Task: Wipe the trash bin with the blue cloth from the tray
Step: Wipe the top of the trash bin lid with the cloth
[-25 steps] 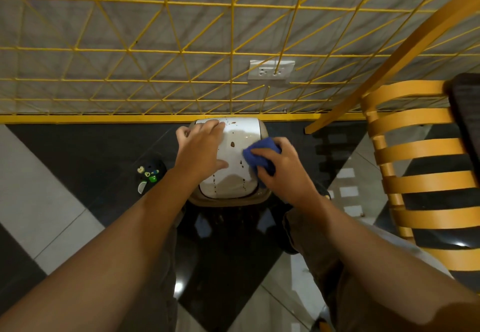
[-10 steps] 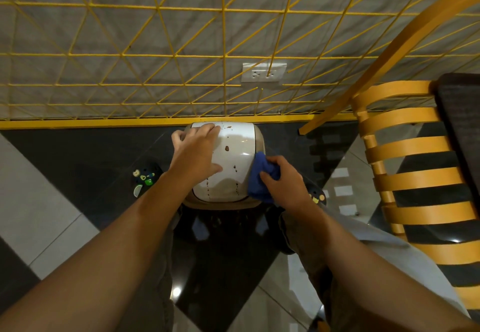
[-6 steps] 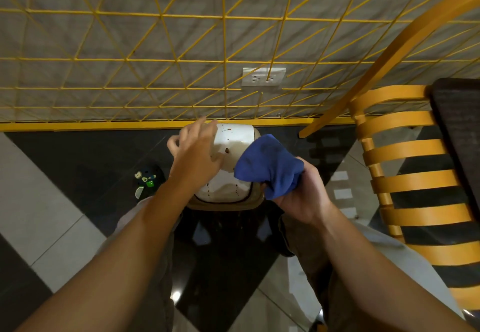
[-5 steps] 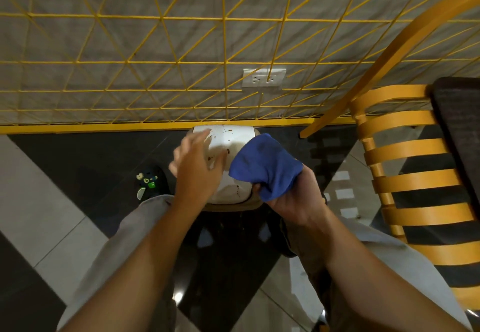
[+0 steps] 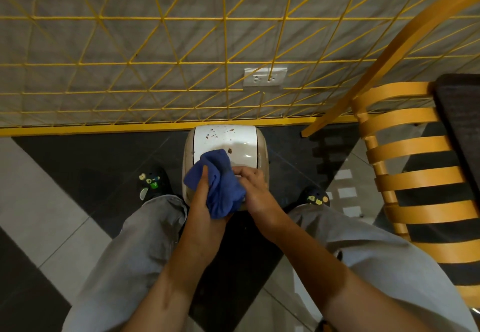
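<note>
A small trash bin (image 5: 262, 147) with a white, brown-speckled lid and beige body stands on the floor against the wall, between my feet. Above its near half I hold the crumpled blue cloth (image 5: 219, 186) in both hands. My left hand (image 5: 204, 201) grips the cloth from below and the left, thumb over it. My right hand (image 5: 253, 188) pinches the cloth's right side, fingers curled. The cloth hides the near part of the lid.
A yellow slatted chair (image 5: 415, 175) with a dark seat stands close on the right. A grey wall with a yellow wire grid (image 5: 155, 64) and a socket (image 5: 265, 77) rises just behind the bin. My shoes (image 5: 153, 182) flank the bin on the black-and-white tiled floor.
My left hand left the lid and took hold of the cloth. The cloth, earlier pressed on the bin's right side by the right hand alone, was lifted and is now held in both hands.
</note>
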Available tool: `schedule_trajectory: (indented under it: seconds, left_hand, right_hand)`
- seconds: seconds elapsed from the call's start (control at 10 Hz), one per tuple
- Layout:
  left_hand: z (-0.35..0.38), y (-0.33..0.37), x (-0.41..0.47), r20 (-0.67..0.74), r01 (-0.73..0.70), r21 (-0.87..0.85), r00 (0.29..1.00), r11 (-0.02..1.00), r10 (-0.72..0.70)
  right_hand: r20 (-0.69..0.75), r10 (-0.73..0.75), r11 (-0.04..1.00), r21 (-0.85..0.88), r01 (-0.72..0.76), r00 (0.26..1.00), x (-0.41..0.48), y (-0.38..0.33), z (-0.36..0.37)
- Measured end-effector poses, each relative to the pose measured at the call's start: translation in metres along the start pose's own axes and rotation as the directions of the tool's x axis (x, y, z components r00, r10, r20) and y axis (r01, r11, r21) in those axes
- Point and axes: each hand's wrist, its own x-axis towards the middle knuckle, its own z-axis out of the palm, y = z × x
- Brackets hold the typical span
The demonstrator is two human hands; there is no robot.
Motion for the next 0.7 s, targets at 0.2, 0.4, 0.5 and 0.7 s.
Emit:
schedule_trajectory:
  seconds: [0.2,0.4,0.5,0.7]
  left_hand:
    - [0.008,-0.034,0.057,-0.659,0.451,0.468,0.751,0.760,-0.040]
    - [0.014,0.013,0.059,0.019,-0.241,0.416,0.966,0.877,0.257]
    - [0.030,0.017,0.073,0.123,-0.393,0.658,0.898,0.643,0.423]
    - [0.057,0.002,0.085,0.313,-0.478,0.786,0.855,0.393,0.414]
  right_hand:
    - [-0.347,-0.081,0.827,-0.547,-0.131,0.934,-0.009,0.006,-0.024]
    - [-0.415,-0.193,0.457,-0.840,-0.293,0.889,0.003,0.008,-0.063]
    - [-0.338,-0.126,0.245,-0.922,-0.301,0.933,0.013,0.009,-0.071]
    - [-0.285,-0.131,0.168,-0.950,-0.262,0.950,0.020,0.018,-0.077]
